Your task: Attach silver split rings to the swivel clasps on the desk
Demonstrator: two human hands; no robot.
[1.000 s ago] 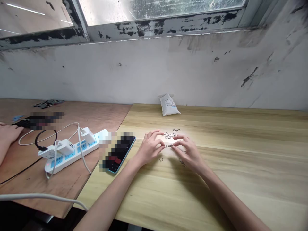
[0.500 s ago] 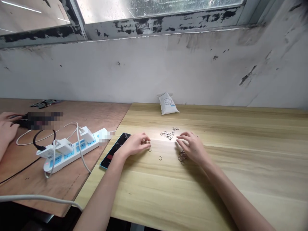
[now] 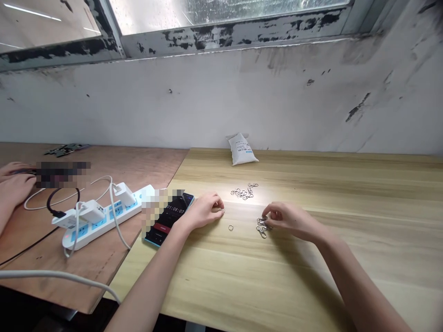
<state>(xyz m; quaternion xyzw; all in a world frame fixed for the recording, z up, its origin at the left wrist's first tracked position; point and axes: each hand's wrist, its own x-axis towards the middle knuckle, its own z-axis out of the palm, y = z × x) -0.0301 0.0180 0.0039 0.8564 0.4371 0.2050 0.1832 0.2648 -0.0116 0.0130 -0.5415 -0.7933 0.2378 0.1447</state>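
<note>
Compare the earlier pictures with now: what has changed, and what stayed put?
The left hand moved left and has a small ring at its fingertips; the right hand, its clasp let go, moved right and nearer, to the near clasps. The loose ring, phone and packet stayed.

Across the top of the frame I see a window [image 3: 235, 11], the paint on its frame [image 3: 249, 33] flaking badly. Below it runs a scuffed white wall [image 3: 214, 101]. A small white bag [image 3: 242, 150] with a printed label sits upper centre on the pale table [image 3: 346, 193]. Left of centre, a phone [image 3: 169, 216] lies face up, lit, partly blurred, its digits reading 01:08:07. On the brown table [image 3: 145, 166] at the left there's a power strip [image 3: 105, 220] with plugs [image 3: 124, 193] in it and cables trailing off. A thick white cable [image 3: 58, 275] crosses the lower left. Flat dark pieces [image 3: 64, 150] lie farther back.
</note>
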